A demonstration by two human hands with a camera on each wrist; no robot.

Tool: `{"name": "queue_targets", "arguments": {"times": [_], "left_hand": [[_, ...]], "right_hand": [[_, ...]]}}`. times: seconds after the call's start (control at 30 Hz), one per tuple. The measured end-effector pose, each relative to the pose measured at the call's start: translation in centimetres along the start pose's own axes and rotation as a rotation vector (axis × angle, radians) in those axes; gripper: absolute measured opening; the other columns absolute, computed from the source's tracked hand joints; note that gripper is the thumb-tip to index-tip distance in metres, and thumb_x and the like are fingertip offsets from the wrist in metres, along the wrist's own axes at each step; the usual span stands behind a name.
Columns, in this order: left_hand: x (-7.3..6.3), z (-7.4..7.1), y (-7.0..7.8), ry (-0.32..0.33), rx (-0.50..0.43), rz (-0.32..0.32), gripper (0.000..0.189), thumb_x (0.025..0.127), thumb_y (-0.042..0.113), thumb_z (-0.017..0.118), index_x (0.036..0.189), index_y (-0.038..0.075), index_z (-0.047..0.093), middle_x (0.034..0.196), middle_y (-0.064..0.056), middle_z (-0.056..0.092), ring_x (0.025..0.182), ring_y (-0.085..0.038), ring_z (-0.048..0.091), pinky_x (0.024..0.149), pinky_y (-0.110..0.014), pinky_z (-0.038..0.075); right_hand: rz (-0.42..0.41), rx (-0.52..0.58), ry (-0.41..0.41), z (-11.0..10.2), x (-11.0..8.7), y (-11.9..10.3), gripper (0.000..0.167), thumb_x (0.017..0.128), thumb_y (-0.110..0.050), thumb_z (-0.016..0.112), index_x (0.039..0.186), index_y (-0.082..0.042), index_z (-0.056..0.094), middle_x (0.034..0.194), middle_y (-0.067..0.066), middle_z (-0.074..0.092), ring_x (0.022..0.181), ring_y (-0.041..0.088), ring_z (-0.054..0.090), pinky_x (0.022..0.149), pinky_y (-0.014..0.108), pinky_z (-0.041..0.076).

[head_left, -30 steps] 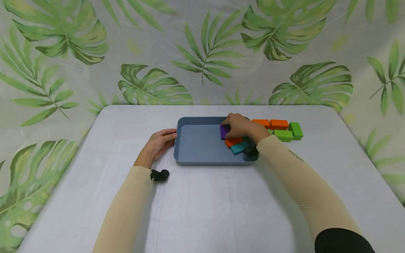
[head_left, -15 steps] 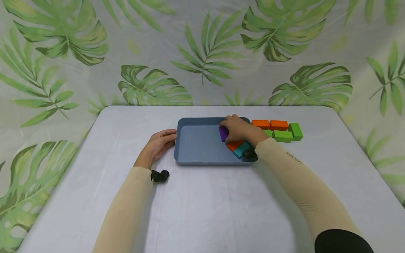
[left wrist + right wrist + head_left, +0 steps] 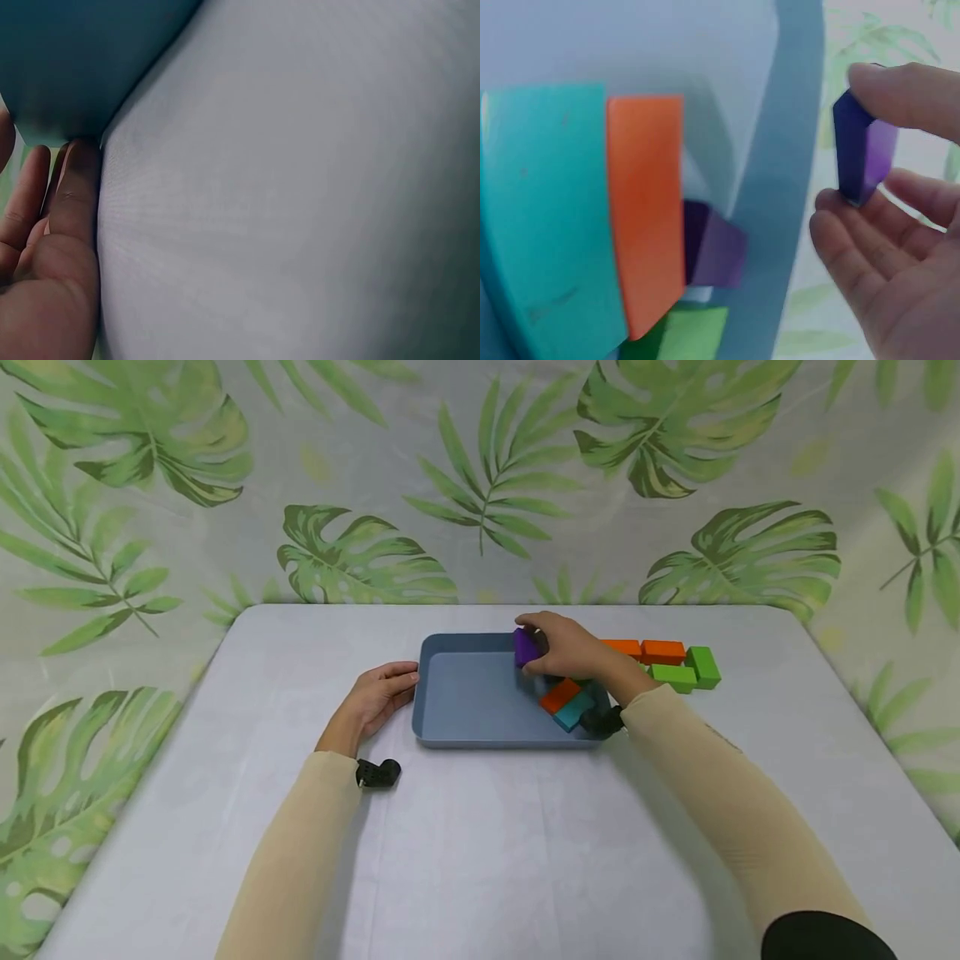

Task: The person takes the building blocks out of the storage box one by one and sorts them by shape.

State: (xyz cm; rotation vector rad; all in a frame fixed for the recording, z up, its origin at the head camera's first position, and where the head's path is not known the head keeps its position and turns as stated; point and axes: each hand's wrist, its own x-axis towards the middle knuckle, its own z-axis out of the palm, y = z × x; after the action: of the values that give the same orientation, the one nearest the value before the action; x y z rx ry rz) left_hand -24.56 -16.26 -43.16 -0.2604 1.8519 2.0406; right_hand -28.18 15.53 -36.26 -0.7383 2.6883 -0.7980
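Purple block is pinched in right hand, apart from left hand.

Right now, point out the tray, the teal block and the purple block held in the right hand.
Tray [image 3: 472, 702]: head view, on its bare floor.
Teal block [image 3: 553, 210]: right wrist view, middle of its broad face.
Purple block [image 3: 853, 154]: right wrist view, on its darker face.

1 tray, 2 purple blks, 3 orange, 1 teal, 3+ green (some hid.)
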Motion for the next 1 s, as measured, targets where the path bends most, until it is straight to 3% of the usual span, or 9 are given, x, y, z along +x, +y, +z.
{"name": "queue_targets", "arguments": {"times": [0.27,0.67,0.83,0.97,1.0], "left_hand": [[-0.1,0.2,0.2,0.001,0.002,-0.006,0.047,0.100,0.008,0.057,0.145,0.000,0.046,0.150,-0.015,0.047,0.128,-0.016,0.053,0.116,-0.032,0.042],[0.0,0.2,0.1,0.010,0.009,-0.020,0.048,0.100,0.008,0.057,0.146,0.001,0.045,0.151,-0.014,0.046,0.129,-0.015,0.052,0.116,-0.030,0.043],[0.0,0.4,0.2,-0.004,0.016,-0.019,0.049,0.101,0.008,0.056,0.147,0.001,0.043,0.153,-0.015,0.043,0.136,-0.018,0.048,0.119,-0.033,0.039],[-0.2,0.3,0.1,0.000,0.017,-0.021,0.049,0.101,0.009,0.056,0.148,0.002,0.043,0.154,-0.014,0.043,0.137,-0.019,0.047,0.119,-0.033,0.039],[-0.2,0.2,0.1,-0.001,0.017,-0.019,0.049,0.101,0.009,0.056,0.148,0.002,0.043,0.154,-0.014,0.043,0.136,-0.018,0.048,0.119,-0.033,0.039]], "right_hand": [[-0.084,0.170,0.044,-0.6,-1.7,-2.1,0.073,0.083,-0.013,0.080,0.145,-0.006,0.044,0.138,0.012,0.053,0.124,0.028,0.055,0.104,0.049,0.053],[-0.132,0.258,0.083,-1.8,-5.2,-2.9,0.073,0.083,-0.012,0.079,0.146,-0.007,0.042,0.142,0.012,0.050,0.127,0.030,0.053,0.107,0.050,0.051],[-0.126,0.242,0.115,-2.8,-8.0,-1.8,0.072,0.085,-0.013,0.079,0.148,-0.009,0.043,0.144,0.010,0.050,0.128,0.029,0.053,0.109,0.051,0.048],[-0.129,0.161,0.141,-3.6,-11.0,-0.4,0.072,0.086,-0.013,0.078,0.148,-0.009,0.043,0.143,0.012,0.050,0.125,0.031,0.055,0.106,0.052,0.049],[-0.124,0.137,0.153,-3.7,-11.7,0.0,0.071,0.085,-0.014,0.078,0.147,-0.009,0.043,0.142,0.011,0.051,0.123,0.030,0.056,0.105,0.047,0.051]]}}
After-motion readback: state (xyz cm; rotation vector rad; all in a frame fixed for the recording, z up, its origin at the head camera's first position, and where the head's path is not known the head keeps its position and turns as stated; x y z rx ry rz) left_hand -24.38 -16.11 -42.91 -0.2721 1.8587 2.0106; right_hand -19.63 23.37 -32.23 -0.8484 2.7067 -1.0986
